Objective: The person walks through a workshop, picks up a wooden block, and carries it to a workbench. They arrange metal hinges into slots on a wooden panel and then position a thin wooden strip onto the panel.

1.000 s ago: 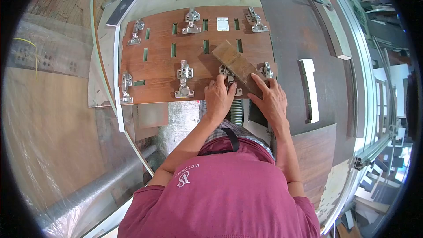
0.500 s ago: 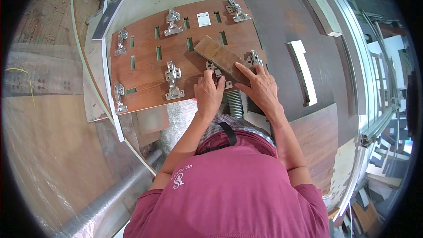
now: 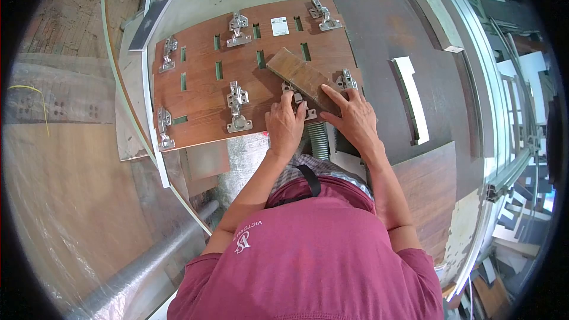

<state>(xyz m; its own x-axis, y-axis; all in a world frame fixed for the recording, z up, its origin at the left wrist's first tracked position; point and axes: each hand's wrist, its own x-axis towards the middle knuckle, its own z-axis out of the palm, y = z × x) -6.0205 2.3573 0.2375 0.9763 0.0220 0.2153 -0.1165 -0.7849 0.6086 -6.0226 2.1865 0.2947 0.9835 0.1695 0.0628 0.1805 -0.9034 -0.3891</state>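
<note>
A brown board point(image 3: 201, 106) with several slots lies in front of me, and metal cabinet hinges such as one hinge point(image 3: 238, 109) stand along it. My left hand point(image 3: 285, 127) is at the board's near edge, with thumb and index finger closed about another hinge point(image 3: 310, 114), which they partly hide. A flat wooden block point(image 3: 301, 76) lies slantwise over the upper part of that hinge. My right hand point(image 3: 354, 120) grips the block's near right end, fingers on top and thumb at its lower side. Just beyond those fingers is a further hinge point(image 3: 345, 79).
A white label point(image 3: 279, 26) lies on the board. To the right, a white notched strip point(image 3: 411, 101) rests on the dark tabletop point(image 3: 385, 29). A ribbed hose point(image 3: 319, 141) hangs below the board's near edge. Long thin edging strips point(image 3: 115, 71) run down the left side, beside plastic-covered sheets point(image 3: 71, 172).
The whole view has shifted slightly, so the bench sits a little further right. Both hands stay in place at the hinge and the wooden block.
</note>
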